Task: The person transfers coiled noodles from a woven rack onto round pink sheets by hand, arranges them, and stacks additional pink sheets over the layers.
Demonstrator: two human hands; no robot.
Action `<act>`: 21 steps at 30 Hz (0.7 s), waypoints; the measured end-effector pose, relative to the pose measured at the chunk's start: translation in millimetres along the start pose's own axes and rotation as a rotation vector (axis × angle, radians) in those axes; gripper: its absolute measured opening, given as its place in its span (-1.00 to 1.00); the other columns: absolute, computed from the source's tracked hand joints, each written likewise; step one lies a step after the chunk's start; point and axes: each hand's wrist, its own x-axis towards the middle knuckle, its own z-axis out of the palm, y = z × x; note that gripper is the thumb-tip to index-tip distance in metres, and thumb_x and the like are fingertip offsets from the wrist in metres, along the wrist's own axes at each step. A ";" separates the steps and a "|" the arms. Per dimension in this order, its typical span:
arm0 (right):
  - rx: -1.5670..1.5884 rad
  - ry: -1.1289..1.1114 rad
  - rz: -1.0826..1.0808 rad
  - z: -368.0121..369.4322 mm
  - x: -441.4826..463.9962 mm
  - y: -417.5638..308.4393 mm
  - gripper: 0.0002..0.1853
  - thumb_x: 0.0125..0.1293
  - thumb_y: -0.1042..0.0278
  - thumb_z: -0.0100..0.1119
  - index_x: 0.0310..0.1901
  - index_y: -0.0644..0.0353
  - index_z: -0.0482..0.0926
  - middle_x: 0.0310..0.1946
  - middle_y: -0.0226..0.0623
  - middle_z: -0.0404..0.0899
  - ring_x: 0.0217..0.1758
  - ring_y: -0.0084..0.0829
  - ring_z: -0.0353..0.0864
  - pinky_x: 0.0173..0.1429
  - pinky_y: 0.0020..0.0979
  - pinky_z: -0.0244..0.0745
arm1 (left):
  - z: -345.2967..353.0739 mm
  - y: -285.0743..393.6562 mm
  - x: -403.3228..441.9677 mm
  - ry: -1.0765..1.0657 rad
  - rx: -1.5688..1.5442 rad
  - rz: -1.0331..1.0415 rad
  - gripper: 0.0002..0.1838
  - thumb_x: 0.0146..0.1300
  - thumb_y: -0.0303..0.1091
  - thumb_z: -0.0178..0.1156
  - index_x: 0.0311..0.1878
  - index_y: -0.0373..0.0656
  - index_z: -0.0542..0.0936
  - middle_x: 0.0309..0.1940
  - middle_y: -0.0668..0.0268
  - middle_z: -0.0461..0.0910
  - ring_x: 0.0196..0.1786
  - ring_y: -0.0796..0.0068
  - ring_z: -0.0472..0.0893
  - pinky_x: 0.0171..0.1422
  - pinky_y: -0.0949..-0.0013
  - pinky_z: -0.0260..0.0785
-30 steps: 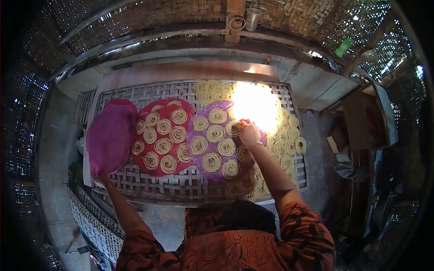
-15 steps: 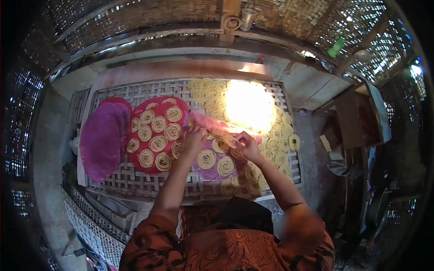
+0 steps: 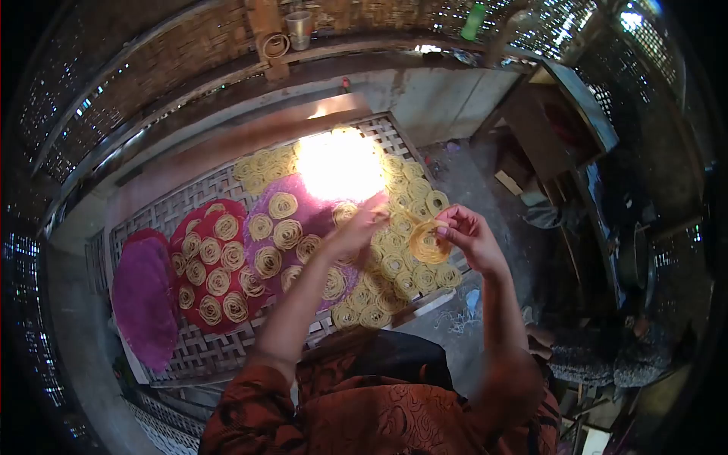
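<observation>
Head view: the right hand (image 3: 474,239) grips one noodle nest (image 3: 425,250) at its rim, thumb and fingertips closed in a narrow pinch. This nest appears over the right end of the woven rack (image 3: 201,347), where further loose nests (image 3: 393,265) lie. The left hand (image 3: 355,232) is positioned over the purple sheet (image 3: 319,223); its fingers are blurred, so its grip cannot be determined.

Woven wall (image 3: 189,64), probably bamboo; grey floor (image 3: 464,178)
</observation>
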 end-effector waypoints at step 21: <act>-1.061 0.560 -0.083 -110.9 24.0 187.4 -0.66 0.27 0.46 0.14 0.09 0.28 0.50 -0.13 -0.42 0.57 -0.22 -0.61 0.52 -0.13 -0.43 0.46 | 53.4 -94.5 14.5 0.206 -0.155 -0.220 -0.71 0.26 -0.27 0.16 -0.04 -0.23 0.50 -0.27 0.28 0.55 -0.26 0.56 0.52 -0.22 0.40 0.40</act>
